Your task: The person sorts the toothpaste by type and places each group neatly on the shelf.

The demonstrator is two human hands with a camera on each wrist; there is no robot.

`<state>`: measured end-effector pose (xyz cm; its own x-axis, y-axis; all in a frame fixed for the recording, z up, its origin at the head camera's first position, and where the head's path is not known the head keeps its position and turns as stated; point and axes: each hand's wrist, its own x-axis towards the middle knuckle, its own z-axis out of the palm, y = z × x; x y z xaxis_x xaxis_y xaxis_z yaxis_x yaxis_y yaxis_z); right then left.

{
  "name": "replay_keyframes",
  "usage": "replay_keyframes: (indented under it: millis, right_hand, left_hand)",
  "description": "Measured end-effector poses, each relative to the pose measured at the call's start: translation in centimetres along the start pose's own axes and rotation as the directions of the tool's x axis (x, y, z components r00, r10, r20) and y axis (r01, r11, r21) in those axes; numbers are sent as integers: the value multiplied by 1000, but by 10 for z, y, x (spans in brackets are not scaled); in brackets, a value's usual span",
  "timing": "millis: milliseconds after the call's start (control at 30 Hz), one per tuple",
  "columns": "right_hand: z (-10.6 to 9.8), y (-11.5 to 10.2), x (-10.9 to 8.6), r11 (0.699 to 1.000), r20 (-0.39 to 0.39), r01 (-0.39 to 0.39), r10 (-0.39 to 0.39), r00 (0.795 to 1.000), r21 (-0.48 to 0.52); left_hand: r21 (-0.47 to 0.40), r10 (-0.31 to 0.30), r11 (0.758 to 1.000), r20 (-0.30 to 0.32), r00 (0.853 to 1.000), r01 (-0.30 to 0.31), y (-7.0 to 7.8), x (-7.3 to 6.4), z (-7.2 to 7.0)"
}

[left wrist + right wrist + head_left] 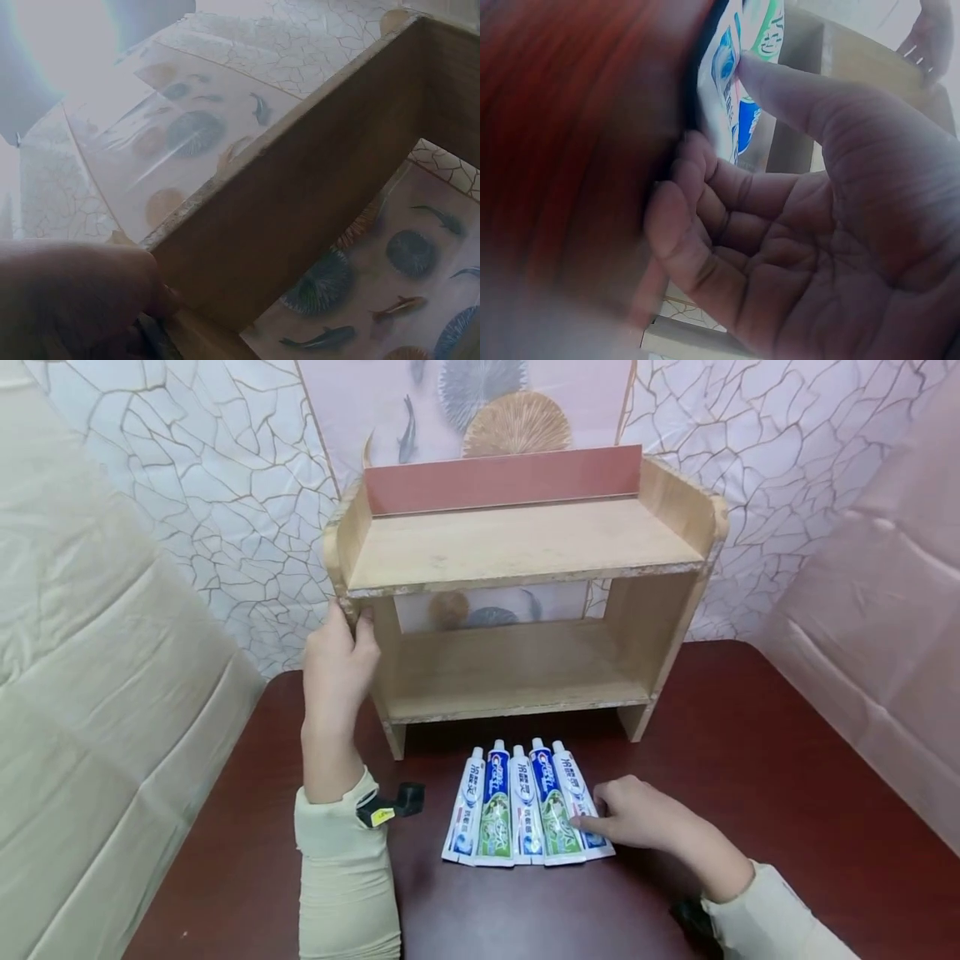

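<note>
Head view: five toothpaste tubes [527, 806] lie side by side on the dark red table [750, 760], a wooden shelf [525, 539] standing at twelve o'clock from them. At ten o'clock from the tubes, the left hand [337, 664] grips the shelf's side panel [341, 553], fingers and thumb closed round its edge. At three o'clock, the right hand [637, 814] pinches the outermost tube [572, 783], thumb on top, other fingers curled at its edge.

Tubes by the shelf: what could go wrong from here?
The right hand touches the rightmost tube, which lies close beside the next tube; lifting one might drag the other askew.

The left hand grips the side of the shelf; a forward tug could perhaps slide or tip it onto the tubes.
</note>
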<state>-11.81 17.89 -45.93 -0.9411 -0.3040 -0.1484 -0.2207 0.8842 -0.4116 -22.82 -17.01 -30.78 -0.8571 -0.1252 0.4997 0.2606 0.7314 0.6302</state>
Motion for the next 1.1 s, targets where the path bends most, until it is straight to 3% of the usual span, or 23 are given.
replay_keyframes:
  millis: [167, 300, 467, 833, 1100]
  right_hand:
    - [-1, 0, 0, 1000, 5, 2, -2, 1000, 18]
    - [-1, 7, 3, 996, 43, -37, 34, 998, 80]
    - [-3, 15, 7, 981, 114, -86, 67, 991, 174]
    - [-7, 29, 10, 951, 162, -83, 35, 986, 299]
    - [-8, 31, 10, 909, 157, -101, 40, 987, 404]
  left_hand:
    - [51, 10, 999, 83, 996, -14, 0, -1, -3]
    - [46, 23, 999, 109, 994, -28, 2, -1, -2]
    - [26, -5, 1000, 138, 990, 2, 1, -4, -5]
    - [26, 2, 1000, 145, 989, -6, -1, -8, -5]
    - [32, -14, 999, 141, 990, 10, -2, -6, -8]
